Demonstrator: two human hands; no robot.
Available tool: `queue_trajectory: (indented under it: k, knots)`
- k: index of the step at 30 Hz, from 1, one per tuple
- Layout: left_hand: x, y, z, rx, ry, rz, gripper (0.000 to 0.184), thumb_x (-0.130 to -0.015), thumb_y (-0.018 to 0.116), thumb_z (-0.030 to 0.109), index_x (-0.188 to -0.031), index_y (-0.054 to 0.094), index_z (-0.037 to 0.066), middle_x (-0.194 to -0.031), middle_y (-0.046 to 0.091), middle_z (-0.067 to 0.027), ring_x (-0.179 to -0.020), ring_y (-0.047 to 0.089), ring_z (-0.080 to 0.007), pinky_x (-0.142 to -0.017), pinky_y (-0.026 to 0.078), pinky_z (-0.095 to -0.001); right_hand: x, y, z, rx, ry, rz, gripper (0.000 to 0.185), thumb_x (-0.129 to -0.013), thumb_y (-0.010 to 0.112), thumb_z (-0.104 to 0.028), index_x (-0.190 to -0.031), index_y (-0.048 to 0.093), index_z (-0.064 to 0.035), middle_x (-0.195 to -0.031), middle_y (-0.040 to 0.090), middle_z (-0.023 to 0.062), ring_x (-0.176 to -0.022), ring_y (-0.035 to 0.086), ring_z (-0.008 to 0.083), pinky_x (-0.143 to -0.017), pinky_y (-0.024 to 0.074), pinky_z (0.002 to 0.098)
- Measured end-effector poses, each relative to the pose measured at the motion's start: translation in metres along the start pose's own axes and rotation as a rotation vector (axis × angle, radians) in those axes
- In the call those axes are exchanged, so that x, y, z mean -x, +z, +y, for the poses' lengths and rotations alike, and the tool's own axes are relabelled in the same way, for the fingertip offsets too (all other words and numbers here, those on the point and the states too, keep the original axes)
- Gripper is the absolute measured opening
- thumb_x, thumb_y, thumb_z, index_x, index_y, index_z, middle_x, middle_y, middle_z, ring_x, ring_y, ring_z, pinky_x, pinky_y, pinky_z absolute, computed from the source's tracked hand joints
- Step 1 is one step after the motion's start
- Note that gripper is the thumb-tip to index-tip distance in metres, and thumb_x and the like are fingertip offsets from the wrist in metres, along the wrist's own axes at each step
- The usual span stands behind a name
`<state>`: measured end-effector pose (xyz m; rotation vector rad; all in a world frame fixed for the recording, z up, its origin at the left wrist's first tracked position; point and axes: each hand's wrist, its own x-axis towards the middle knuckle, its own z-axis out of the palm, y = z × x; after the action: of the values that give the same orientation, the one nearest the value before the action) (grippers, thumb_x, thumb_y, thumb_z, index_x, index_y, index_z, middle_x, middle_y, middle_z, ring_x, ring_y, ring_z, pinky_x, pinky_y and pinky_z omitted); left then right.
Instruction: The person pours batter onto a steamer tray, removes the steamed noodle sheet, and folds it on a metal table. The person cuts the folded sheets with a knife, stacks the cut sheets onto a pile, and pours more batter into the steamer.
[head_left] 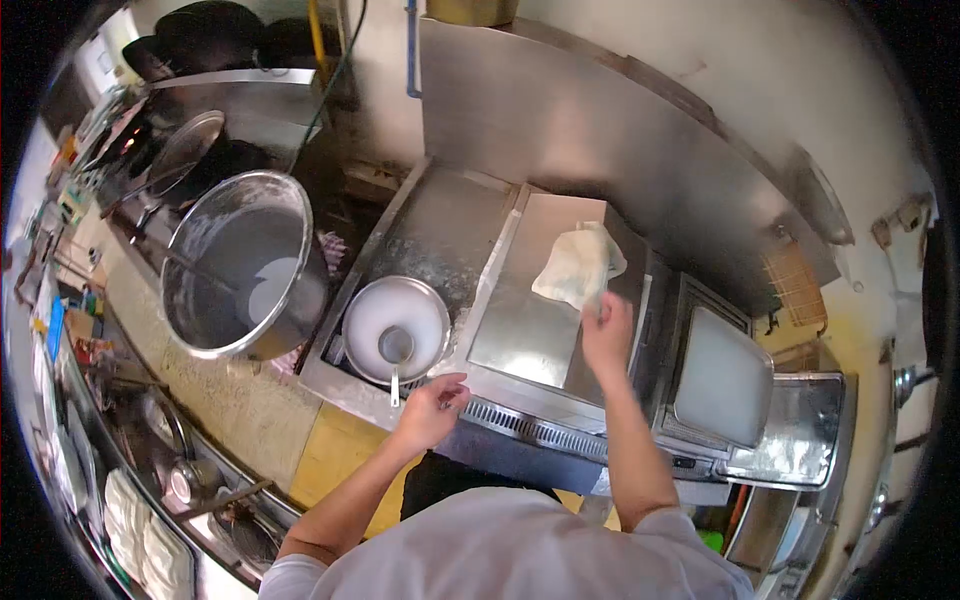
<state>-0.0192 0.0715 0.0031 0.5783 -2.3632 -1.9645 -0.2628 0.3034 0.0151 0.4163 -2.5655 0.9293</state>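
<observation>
My right hand [608,330] is closed at the lower edge of a pale, limp cloth-like sheet [578,265], pinching its corner. The sheet lies crumpled over the upper part of a flat metal plate [525,315]. My left hand [435,408] is held near the counter's front edge with its fingers curled; whether anything is between them is too small to tell. Just above and left of it sits a round metal bowl [365,325] of whitish liquid, with a ladle [396,346] resting in it.
A large metal pot [178,285] with whitish liquid stands at the left. A rectangular tray [722,378] of pale liquid is on the right, beside a shiny metal pan [800,440]. A metal backsplash [560,110] rises behind the plate. White containers [145,540] sit at lower left.
</observation>
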Motion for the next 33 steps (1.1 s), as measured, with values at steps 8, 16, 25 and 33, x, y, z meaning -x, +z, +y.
queue_trajectory:
  k: [8, 16, 25, 33]
  knots:
    - [0.110, 0.074, 0.000, -0.019, -0.078, 0.198, 0.038, -0.096, 0.069, 0.013, -0.131, 0.063, -0.002, -0.107, 0.075, -0.0163, -0.096, 0.072, -0.0205, -0.087, 0.057, -0.0339, 0.180, -0.076, -0.033, -0.572, -0.025, -0.728, 0.034, -0.086, 0.075, -0.011, -0.116, 0.064, 0.0002, -0.106, 0.063, 0.0167, -0.087, 0.066, 0.0267, -0.071, 0.0558, 0.0359]
    - [0.236, 0.148, -0.001, -0.023, -0.200, 0.394, 0.038, -0.098, 0.068, 0.015, -0.131, 0.062, -0.002, -0.113, 0.075, -0.0149, -0.101, 0.072, -0.0210, -0.089, 0.058, -0.0342, 0.258, -0.104, -0.018, -0.537, -0.371, -1.081, 0.038, -0.083, 0.074, -0.011, -0.118, 0.064, 0.0001, -0.116, 0.060, 0.0187, -0.098, 0.064, 0.0336, -0.086, 0.0535, 0.0429]
    - [0.355, 0.179, -0.036, 0.005, -0.278, 0.723, 0.040, -0.095, 0.069, 0.018, -0.130, 0.064, -0.001, -0.106, 0.075, -0.0161, -0.096, 0.072, -0.0249, -0.087, 0.057, -0.0355, 0.325, -0.121, -0.065, -0.583, -0.732, -1.348, 0.035, -0.085, 0.075, -0.011, -0.116, 0.065, 0.0027, -0.114, 0.060, 0.0180, -0.085, 0.070, 0.0263, -0.077, 0.0575, 0.0374]
    - [0.502, 0.202, -0.064, -0.143, -0.389, 1.141, 0.066, -0.086, 0.077, 0.022, -0.144, 0.052, 0.004, -0.124, 0.065, -0.0212, -0.109, 0.065, -0.0368, -0.095, 0.053, -0.0429, 0.420, -0.145, -0.146, -0.476, -1.078, -1.683, 0.041, -0.084, 0.074, -0.017, -0.119, 0.065, 0.0037, -0.118, 0.059, 0.0197, -0.085, 0.070, 0.0269, -0.079, 0.0575, 0.0385]
